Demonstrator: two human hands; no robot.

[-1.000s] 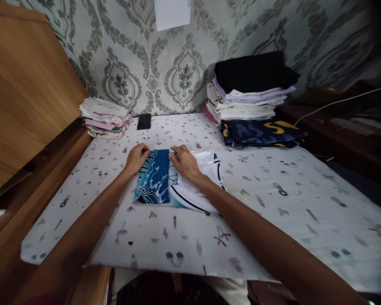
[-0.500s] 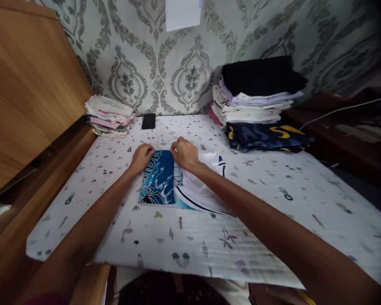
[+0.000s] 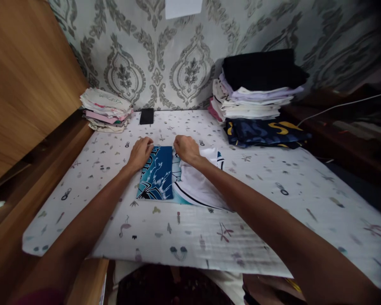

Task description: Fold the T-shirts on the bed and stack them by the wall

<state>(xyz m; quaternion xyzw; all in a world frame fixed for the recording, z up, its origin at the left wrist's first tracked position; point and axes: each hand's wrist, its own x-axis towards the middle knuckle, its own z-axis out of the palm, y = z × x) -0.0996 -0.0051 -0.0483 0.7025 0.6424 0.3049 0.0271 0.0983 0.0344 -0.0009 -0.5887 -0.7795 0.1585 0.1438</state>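
A partly folded shirt (image 3: 160,176), teal and blue with a black spider print and lettering, lies flat on the bed-like surface. Its white part (image 3: 198,182), edged with black stripes, spreads out to the right, partly under my right forearm. My left hand (image 3: 141,153) is at the folded panel's upper left edge, fingers curled and closed on the cloth there. Just past the panel's upper right corner, my right hand (image 3: 186,148) has its fingers pinched together at the shirt's top edge. The right fingertips are partly hidden by the hand.
A stack of folded clothes (image 3: 106,111) and a black phone (image 3: 146,116) lie at the back left. At the back right stands a taller pile (image 3: 257,95), with a folded navy and yellow garment (image 3: 266,133) before it. A wooden panel (image 3: 28,80) rises at left.
My right hand has shifted slightly right, away from the blue panel's corner. More of the lettering shows beside my left hand. The whole view has tilted a little.
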